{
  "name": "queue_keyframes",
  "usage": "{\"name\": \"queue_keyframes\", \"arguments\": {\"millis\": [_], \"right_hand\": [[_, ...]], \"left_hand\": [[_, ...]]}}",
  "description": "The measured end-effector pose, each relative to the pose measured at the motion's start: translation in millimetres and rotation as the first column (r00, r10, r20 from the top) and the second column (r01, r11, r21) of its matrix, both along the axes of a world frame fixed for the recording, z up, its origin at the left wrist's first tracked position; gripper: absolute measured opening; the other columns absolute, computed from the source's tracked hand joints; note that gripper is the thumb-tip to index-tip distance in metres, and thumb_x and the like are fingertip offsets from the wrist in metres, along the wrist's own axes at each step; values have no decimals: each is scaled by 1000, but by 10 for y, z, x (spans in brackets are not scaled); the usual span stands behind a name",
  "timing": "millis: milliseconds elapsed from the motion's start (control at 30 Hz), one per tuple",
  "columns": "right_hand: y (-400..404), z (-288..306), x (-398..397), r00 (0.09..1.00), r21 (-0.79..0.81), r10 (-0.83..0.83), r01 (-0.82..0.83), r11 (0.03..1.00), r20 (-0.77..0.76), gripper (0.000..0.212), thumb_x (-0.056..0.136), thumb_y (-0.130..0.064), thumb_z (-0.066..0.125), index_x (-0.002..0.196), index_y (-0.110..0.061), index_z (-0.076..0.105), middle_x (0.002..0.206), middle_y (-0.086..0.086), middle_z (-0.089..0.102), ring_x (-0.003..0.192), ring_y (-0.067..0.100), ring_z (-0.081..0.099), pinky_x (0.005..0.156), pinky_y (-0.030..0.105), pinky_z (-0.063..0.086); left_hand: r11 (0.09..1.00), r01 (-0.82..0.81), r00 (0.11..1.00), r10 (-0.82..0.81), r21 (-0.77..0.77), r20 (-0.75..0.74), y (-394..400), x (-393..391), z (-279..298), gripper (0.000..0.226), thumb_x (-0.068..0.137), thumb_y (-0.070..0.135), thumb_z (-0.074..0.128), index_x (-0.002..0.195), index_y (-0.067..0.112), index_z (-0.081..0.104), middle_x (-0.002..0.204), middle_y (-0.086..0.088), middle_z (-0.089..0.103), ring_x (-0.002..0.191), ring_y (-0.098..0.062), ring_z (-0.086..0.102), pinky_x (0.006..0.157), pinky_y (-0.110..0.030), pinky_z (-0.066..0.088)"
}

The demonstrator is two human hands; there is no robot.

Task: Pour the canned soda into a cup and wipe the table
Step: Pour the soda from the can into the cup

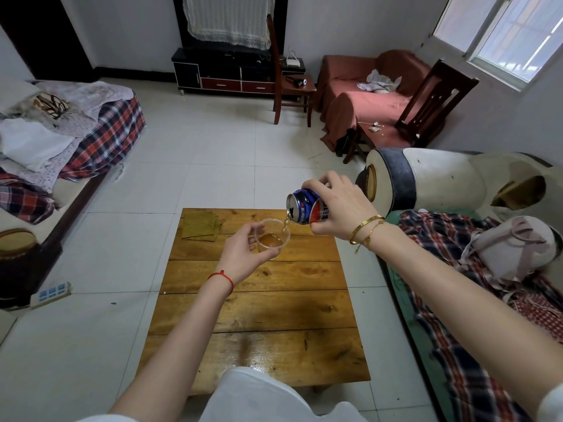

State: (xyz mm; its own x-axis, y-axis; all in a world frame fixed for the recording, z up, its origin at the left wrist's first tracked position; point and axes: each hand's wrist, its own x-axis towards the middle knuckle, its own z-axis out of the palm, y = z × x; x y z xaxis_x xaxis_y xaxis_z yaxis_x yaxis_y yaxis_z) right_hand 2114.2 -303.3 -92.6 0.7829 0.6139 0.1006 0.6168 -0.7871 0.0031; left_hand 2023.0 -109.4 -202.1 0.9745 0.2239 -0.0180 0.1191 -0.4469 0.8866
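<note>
Right hand (335, 208) is gripping the tipped soda can (306, 208), pouring into the clear cup (272, 237) the left hand (243, 254) is clutching over the wooden surface (259, 315).

The soda can (306, 210), blue with a red patch, lies tipped nearly on its side in the right hand's (338, 208) grasp, its open top facing left and down. A thin amber stream falls from it into the clear plastic cup (272, 237), held upright in the left hand (243, 254), partly filled. Beyond the cup, a greenish cloth (201, 226) lies flat on the wooden table (259, 315).
</note>
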Motion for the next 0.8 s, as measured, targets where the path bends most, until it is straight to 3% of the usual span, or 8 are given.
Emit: {"name": "queue_keyframes", "arguments": {"millis": [333,800], "right_hand": [[3,17,2,1000,15,-1,1,1000,0,68,68,-42,69,129,-31,42,117,3,43,102,21,44,81,31,42],[-11,24,-6,1000,3,-12,12,1000,-2,69,68,-41,70,131,-31,41,118,3,43,105,22,44,83,32,41]], "left_hand": [[1000,7,1000,-7,4,6,-2,7,8,66,74,30,83,131,17,52,131,1,59,110,-9,56,87,-12,44],[1000,9,1000,-9,25,6,-20,12,-5,68,73,31,84,131,16,52,130,1,60,114,-13,57,94,-22,48]]}}
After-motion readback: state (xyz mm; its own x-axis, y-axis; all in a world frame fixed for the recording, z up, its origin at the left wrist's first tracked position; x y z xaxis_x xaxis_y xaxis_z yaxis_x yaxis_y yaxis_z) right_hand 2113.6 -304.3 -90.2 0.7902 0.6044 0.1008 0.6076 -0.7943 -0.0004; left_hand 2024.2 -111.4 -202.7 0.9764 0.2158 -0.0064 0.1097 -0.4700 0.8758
